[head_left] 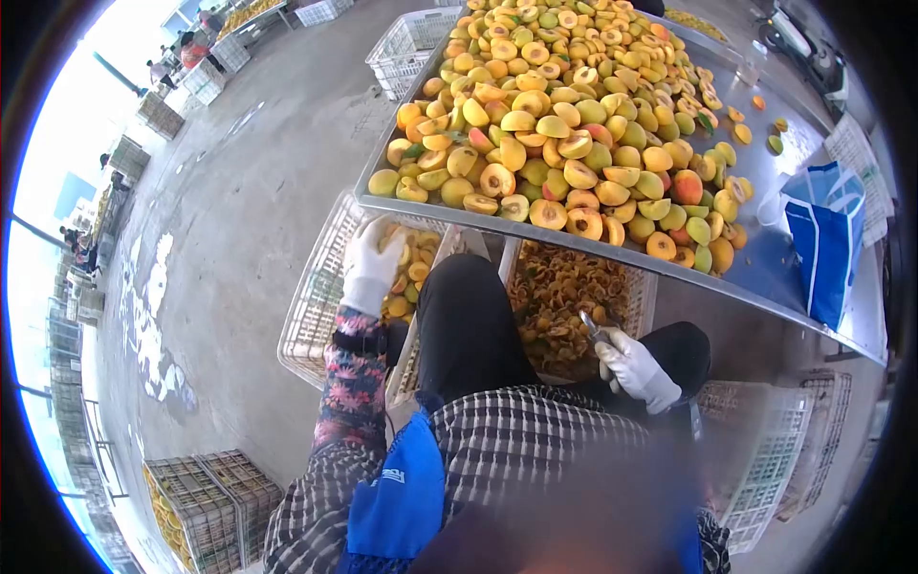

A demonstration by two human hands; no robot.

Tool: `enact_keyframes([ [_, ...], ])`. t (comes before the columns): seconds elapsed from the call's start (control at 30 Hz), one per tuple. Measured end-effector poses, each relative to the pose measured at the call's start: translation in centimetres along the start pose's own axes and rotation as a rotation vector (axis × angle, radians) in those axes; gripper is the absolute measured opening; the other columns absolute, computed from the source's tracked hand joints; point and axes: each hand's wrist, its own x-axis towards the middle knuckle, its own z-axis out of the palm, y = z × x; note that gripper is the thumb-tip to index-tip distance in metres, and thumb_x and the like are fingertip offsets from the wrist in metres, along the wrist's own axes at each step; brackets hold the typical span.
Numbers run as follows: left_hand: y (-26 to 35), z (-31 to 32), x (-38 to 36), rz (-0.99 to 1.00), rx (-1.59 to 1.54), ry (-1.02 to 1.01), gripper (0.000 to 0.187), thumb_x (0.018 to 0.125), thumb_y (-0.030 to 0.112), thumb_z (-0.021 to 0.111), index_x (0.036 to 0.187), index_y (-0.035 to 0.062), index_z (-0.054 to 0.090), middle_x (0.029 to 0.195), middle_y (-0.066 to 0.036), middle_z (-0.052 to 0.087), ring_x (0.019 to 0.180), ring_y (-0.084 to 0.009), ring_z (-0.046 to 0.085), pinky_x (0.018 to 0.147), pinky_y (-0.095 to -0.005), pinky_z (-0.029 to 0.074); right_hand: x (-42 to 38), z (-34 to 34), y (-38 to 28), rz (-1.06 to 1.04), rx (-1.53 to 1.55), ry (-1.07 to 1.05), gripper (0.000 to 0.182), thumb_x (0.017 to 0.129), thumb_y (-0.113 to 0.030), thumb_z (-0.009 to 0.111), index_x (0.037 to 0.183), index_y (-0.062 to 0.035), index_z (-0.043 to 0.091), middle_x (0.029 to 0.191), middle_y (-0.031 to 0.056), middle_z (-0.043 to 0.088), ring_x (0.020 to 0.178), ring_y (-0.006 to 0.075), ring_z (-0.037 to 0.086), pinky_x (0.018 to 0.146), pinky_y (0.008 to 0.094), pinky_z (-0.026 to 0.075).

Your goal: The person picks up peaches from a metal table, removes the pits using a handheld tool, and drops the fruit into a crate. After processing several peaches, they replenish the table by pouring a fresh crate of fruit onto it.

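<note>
My left hand (pixel 371 268), in a white glove, is over a white plastic crate (pixel 311 297) that holds yellow peach halves (pixel 413 263). Its fingers are spread, and no fruit shows in them. My right hand (pixel 639 371), also gloved, is wrapped round a small pitting knife (pixel 591 325) with a shiny metal end; its exact shape is too small to make out. The tool points over a second crate (pixel 643 301), between my knees, filled with brownish pits and scraps (pixel 564 297). Ahead, a large heap of peaches (pixel 564 124), many halved, lies on a metal table (pixel 459 212).
A blue and white bag (pixel 824 244) stands at the table's right end. White crates (pixel 755 450) are at my lower right, others (pixel 215 507) at lower left, and one crate (pixel 411 48) beyond the table. People and stacked crates line the far left.
</note>
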Motion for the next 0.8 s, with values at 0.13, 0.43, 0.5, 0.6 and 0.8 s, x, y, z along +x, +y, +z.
enact_keyframes([
  [0.13, 5.7, 3.2, 4.7, -0.029, 0.189, -0.274, 0.044, 0.09, 0.046, 0.057, 0.11, 0.0089, 0.068, 0.098, -0.016, 0.07, 0.097, -0.0323, 0.066, 0.086, -0.0434, 0.049, 0.7, 0.9, -1.2, -0.07, -0.041, -0.018, 0.035, 0.1, -0.028, 0.05, 0.125, -0.0043, 0.051, 0.068, 0.0006, 0.052, 0.051, 0.0091, 0.049, 0.048, 0.0246, 0.04],
  [0.43, 7.6, 10.8, 8.0, 0.031, 0.365, -0.473, 0.055, 0.078, 0.048, 0.068, 0.112, 0.0063, 0.06, 0.105, -0.018, 0.068, 0.103, -0.0339, 0.063, 0.087, -0.0413, 0.048, 1.5, 1.5, 0.7, -0.225, -0.134, 0.016, 0.025, 0.099, -0.027, 0.053, 0.103, -0.0027, 0.055, 0.068, 0.0056, 0.055, 0.056, 0.0144, 0.053, 0.054, 0.0321, 0.043],
  [0.5, 7.3, 10.9, 7.3, 0.003, 0.136, -0.366, 0.053, 0.074, 0.03, 0.076, 0.116, 0.0039, 0.057, 0.111, -0.02, 0.063, 0.106, -0.0364, 0.06, 0.091, -0.0407, 0.048, 1.9, 1.7, 1.1, -0.161, -0.105, 0.008, 0.025, 0.099, -0.029, 0.053, 0.1, -0.0039, 0.055, 0.068, 0.0061, 0.055, 0.056, 0.0143, 0.054, 0.053, 0.0321, 0.043],
  [0.6, 7.3, 11.3, 6.9, 0.1, -0.064, -0.209, 0.053, 0.074, 0.025, 0.075, 0.118, 0.003, 0.056, 0.11, -0.022, 0.061, 0.104, -0.0376, 0.06, 0.093, -0.041, 0.048, 1.7, 1.6, 0.2, -0.139, -0.06, -0.031, 0.026, 0.099, -0.03, 0.053, 0.1, -0.0042, 0.055, 0.068, 0.0042, 0.055, 0.055, 0.0126, 0.053, 0.051, 0.0294, 0.042],
  [0.8, 9.3, 9.2, 5.2, -0.695, -1.843, -0.266, 0.027, 0.085, 0.018, 0.068, 0.109, 0.0089, 0.061, 0.104, -0.006, 0.064, 0.094, -0.0209, 0.064, 0.078, -0.0339, 0.055, 2.0, 1.8, -2.5, -0.203, 0.205, -0.035, 0.029, 0.098, -0.031, 0.053, 0.106, -0.0031, 0.052, 0.068, -0.0012, 0.052, 0.053, 0.0088, 0.05, 0.049, 0.0244, 0.041],
])
